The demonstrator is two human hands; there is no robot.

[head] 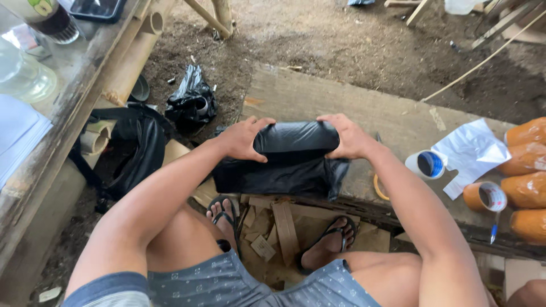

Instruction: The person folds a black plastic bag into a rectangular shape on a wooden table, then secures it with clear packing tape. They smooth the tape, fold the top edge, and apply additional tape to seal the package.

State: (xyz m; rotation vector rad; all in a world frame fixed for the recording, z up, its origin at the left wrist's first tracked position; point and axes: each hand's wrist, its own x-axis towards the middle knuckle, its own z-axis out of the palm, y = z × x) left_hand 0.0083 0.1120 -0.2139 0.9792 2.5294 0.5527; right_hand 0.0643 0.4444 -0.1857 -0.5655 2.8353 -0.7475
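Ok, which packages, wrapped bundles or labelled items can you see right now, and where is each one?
Black plastic-wrapped bundle: centre of the wooden board, gripped at both ends by left hand and right hand.
Orange wrapped rolls: stacked at right edge.
White tape roll, blue core: right of bundle.
Crumpled black bag: on the ground, upper left.
Labelled bottle: top-left bench.

Black plastic-wrapped roll (pixel 296 137) centre on board, orange wrapped rolls (pixel 526 165) stacked far right, crumpled white wrapper (pixel 469 150) beside them

bundle (pixel 296 139): glossy black plastic wrap | board (pixel 341 105): rough worn wood | sheet (pixel 471 149): white crinkled paper
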